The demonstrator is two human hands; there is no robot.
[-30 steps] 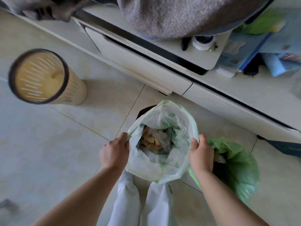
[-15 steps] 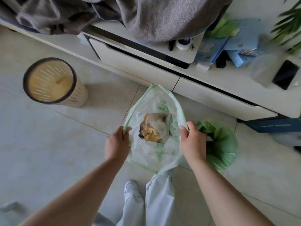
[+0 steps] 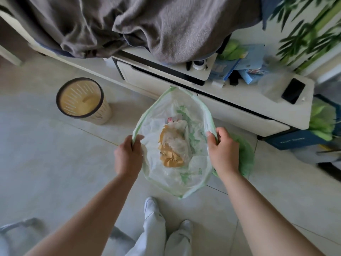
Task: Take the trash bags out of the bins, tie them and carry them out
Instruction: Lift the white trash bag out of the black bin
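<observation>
The left hand [image 3: 128,156] grips the rim of the trash bag [image 3: 162,182] at its 9 o'clock edge, fingers curled over the green hem. The right hand [image 3: 224,150] pinches the opposite rim at 3 o'clock, thumb inside and fingers outside. Compared with half a second ago the hands are farther apart, and the bag's mouth, then a narrow teardrop, is stretched into a broad oval. The dark bin seen under the bag a second ago no longer shows.

The bag hangs between the hands above the floor [image 3: 46,163], in front of the person's shoes [image 3: 151,206]. Its mouth faces straight up at the camera. The oval's long axis runs from 12 to 6 o'clock, with a pointed fold at each end. Crumpled brown paper [image 3: 171,159] and clear wrapping lie at the bottom.

A green bag [image 3: 246,156] sits at the right hand's 3 o'clock, mostly hidden behind it. A cream bin [image 3: 104,113] with a dark rim stands upright on the floor at 10 o'clock from the left hand, well apart. At 12 o'clock the low white tabletop [image 3: 239,100] carries a grey blanket [image 3: 166,24] and, toward 2 o'clock, a black phone [image 3: 293,91].
</observation>
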